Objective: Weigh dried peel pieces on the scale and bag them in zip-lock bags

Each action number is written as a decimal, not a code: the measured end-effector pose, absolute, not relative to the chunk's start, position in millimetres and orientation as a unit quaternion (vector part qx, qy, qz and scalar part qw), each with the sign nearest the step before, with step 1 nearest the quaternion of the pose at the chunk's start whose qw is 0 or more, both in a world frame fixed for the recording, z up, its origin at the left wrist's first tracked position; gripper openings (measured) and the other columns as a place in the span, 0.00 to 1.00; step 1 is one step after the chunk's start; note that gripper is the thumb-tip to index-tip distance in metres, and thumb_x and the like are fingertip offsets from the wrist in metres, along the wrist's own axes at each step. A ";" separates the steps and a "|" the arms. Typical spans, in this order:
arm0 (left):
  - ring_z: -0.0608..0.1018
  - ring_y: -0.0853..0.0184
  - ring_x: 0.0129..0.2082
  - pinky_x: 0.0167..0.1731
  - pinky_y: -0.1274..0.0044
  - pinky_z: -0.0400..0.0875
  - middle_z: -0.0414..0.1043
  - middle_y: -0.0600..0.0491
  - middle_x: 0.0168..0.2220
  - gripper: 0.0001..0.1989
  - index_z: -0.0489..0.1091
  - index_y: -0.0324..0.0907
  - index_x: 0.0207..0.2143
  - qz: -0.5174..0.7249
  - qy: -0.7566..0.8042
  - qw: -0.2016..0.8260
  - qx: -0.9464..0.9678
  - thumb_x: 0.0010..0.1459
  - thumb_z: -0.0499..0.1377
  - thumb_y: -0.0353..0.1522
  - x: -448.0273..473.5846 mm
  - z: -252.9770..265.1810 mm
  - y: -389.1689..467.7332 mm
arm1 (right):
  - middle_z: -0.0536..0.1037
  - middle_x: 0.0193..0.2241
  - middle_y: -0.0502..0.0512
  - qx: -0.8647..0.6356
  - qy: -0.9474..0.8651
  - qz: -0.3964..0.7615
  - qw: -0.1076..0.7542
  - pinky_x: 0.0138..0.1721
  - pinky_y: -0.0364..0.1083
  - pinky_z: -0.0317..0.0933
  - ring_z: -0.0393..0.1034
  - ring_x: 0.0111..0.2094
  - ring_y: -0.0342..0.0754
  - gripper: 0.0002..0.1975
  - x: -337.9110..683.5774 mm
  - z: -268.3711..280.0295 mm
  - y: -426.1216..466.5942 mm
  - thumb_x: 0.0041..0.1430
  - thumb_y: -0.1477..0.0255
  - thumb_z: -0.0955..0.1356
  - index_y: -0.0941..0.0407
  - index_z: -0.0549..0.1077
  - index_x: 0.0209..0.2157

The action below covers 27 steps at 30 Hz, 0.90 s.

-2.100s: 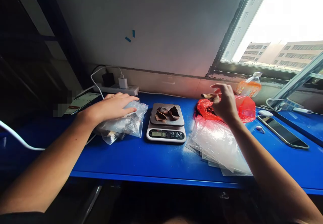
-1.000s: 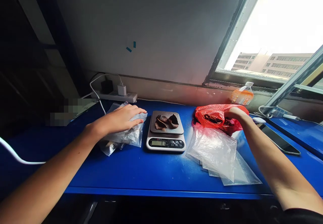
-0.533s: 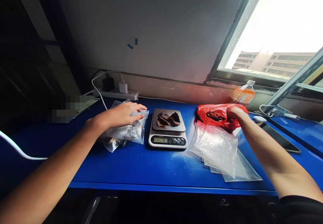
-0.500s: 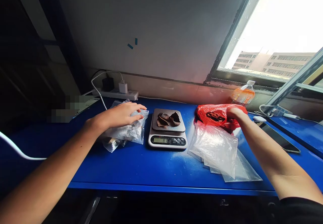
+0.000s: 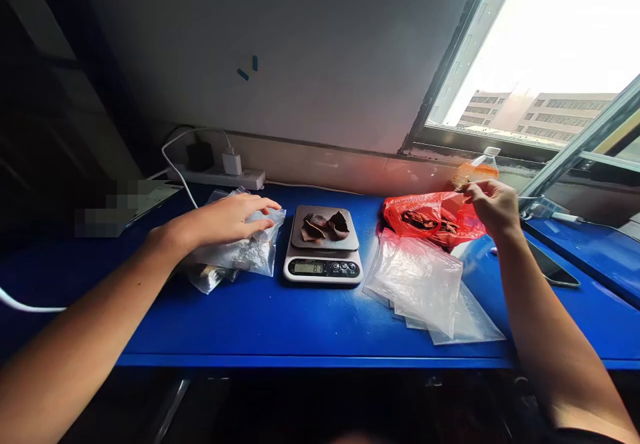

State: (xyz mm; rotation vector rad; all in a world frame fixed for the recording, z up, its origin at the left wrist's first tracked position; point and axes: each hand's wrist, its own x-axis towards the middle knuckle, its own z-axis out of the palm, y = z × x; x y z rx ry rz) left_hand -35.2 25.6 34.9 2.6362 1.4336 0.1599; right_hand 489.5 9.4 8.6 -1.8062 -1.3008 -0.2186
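Dark brown curled pieces of dried peel (image 5: 313, 231) lie on the plate of a white kitchen scale (image 5: 323, 272), whose display is lit. My left hand (image 5: 233, 216) hovers over or rests on filled clear plastic bags (image 5: 260, 252) left of the scale, fingers apart, gripping nothing. To the right, my right hand (image 5: 493, 205) is raised at the edge of an open red plastic bag (image 5: 400, 207) containing more dried peel (image 5: 425, 221). Its thumb and fingers pinch a small brownish piece, apparently dried peel, mostly hidden by the fingertips. Flat clear zip bags (image 5: 417, 274) overlap in front of the red bag.
Behind the red bag stands an orange drink bottle (image 5: 483, 164) by the window. A phone (image 5: 553, 267) lies right of my right wrist. At the wall, a power strip (image 5: 253, 179) holds a white charger (image 5: 231, 162) with a cable. The blue table's front edge (image 5: 310, 361) runs below.
My right hand has come up out of the red bag, its fingers pinched, and the bag's mouth shows more peel. My left hand stays over the filled bags. The view has shifted slightly.
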 end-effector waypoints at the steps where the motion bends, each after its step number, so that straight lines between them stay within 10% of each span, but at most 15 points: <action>1: 0.69 0.55 0.60 0.57 0.67 0.64 0.70 0.50 0.60 0.28 0.66 0.49 0.61 0.054 0.475 0.069 0.875 0.62 0.50 0.46 -35.1 34.8 25.5 | 0.80 0.33 0.65 -0.708 -0.514 -0.087 0.476 0.32 0.44 0.63 0.72 0.30 0.46 0.12 484.7 10.7 7.8 0.58 0.67 0.63 0.60 0.74 0.35; 8: 0.70 0.56 0.59 0.56 0.67 0.65 0.72 0.49 0.59 0.27 0.67 0.49 0.61 0.057 0.469 0.066 0.879 0.63 0.50 0.48 -37.8 30.2 28.5 | 0.79 0.30 0.56 -0.545 -0.616 0.016 0.569 0.36 0.46 0.67 0.74 0.31 0.45 0.02 397.2 13.6 -8.2 0.52 0.74 0.68 0.55 0.74 0.29; 19: 0.69 0.55 0.60 0.59 0.65 0.63 0.70 0.50 0.61 0.28 0.67 0.49 0.61 0.056 0.460 0.068 0.884 0.64 0.49 0.48 -37.2 31.3 25.0 | 0.80 0.31 0.54 -0.416 -0.700 0.295 0.500 0.38 0.48 0.72 0.78 0.33 0.46 0.12 299.6 0.9 -40.1 0.56 0.67 0.70 0.56 0.75 0.42; 27: 0.68 0.54 0.62 0.60 0.63 0.63 0.68 0.50 0.63 0.29 0.67 0.50 0.61 0.053 0.464 0.069 0.882 0.62 0.48 0.50 -34.6 35.3 22.5 | 0.78 0.31 0.51 -0.415 -0.675 0.297 0.534 0.39 0.46 0.70 0.76 0.35 0.45 0.14 319.9 8.3 -28.9 0.51 0.70 0.71 0.54 0.75 0.42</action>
